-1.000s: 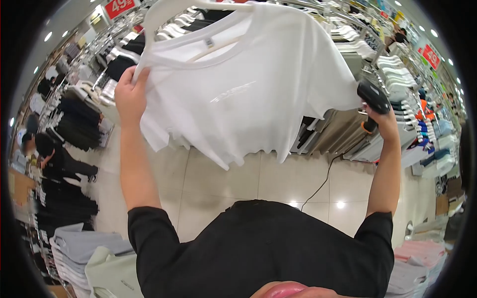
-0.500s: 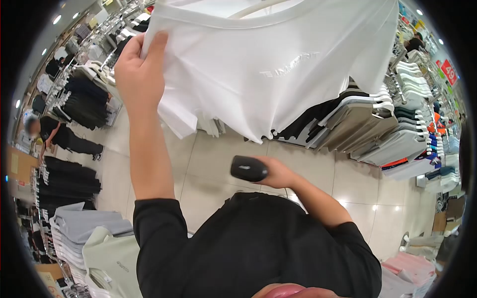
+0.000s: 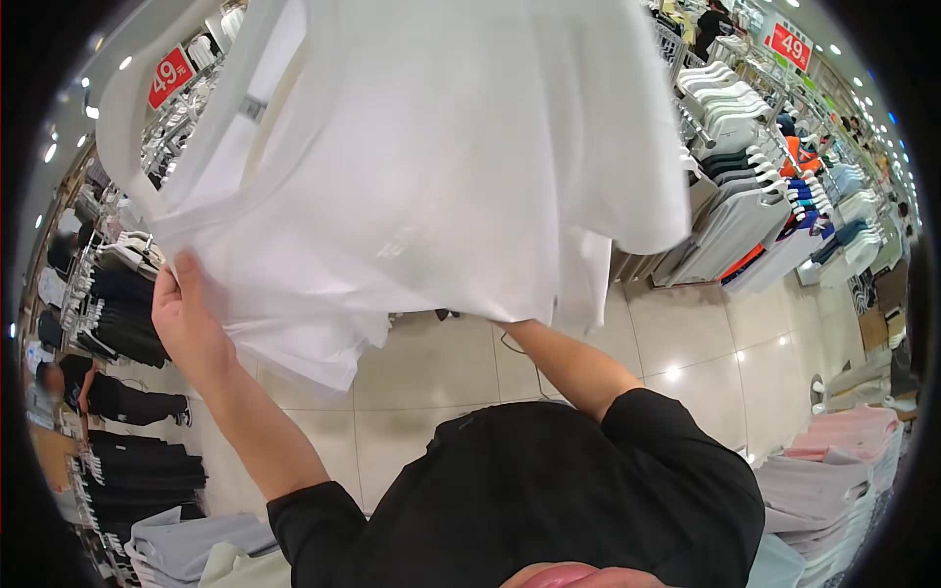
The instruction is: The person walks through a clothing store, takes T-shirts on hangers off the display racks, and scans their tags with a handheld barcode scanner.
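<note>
A white T-shirt (image 3: 451,147) hangs on a light hanger (image 3: 276,108) and fills the upper middle of the head view. My left hand (image 3: 196,318) pinches its fabric near the neckline, thumb on top and fingers behind. Faint raised lettering shows on the chest, blurred by motion. Inside the collar sits a small grey neck label (image 3: 253,108). My right forearm (image 3: 573,367) reaches up under the hem, and the shirt hides that hand along with anything in it. A thin dark cable (image 3: 537,367) runs down beside the forearm.
Racks of hung clothes stand around me: grey and white garments (image 3: 735,220) at right, pink and grey ones (image 3: 833,461) at lower right, dark trousers (image 3: 147,470) at left. Another person (image 3: 118,392) stands at far left. Red price signs (image 3: 787,46) hang above.
My left hand has moved left and down, turning the T-shirt and bringing it closer. My right hand, earlier visible with a black barcode scanner, has passed behind the shirt.
</note>
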A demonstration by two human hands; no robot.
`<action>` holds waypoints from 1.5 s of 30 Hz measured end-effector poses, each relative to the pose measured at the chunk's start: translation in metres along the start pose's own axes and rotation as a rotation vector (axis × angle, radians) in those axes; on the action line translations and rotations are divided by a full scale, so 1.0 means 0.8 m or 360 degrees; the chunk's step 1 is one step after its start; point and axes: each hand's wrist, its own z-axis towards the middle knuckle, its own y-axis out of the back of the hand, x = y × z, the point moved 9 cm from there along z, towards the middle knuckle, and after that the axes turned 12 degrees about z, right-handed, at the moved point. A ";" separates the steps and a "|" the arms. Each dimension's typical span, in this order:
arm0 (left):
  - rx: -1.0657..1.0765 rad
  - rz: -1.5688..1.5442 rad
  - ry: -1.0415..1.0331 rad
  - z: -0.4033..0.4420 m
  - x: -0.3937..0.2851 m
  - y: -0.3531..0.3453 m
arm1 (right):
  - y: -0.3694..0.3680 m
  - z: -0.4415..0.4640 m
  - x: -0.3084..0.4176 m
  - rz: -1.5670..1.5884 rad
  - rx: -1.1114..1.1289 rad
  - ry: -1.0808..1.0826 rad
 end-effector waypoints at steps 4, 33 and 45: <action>-0.0004 0.0162 0.0120 -0.020 0.055 0.019 | 0.079 0.005 0.048 0.0204 -0.0160 -0.0075; -0.0038 0.0052 0.0736 -0.143 0.217 -0.021 | 0.248 -0.014 0.285 0.0003 -0.0894 0.0122; 0.0711 0.0962 0.0285 -0.186 0.146 -0.076 | 0.055 0.017 0.418 -0.1186 0.0642 0.0449</action>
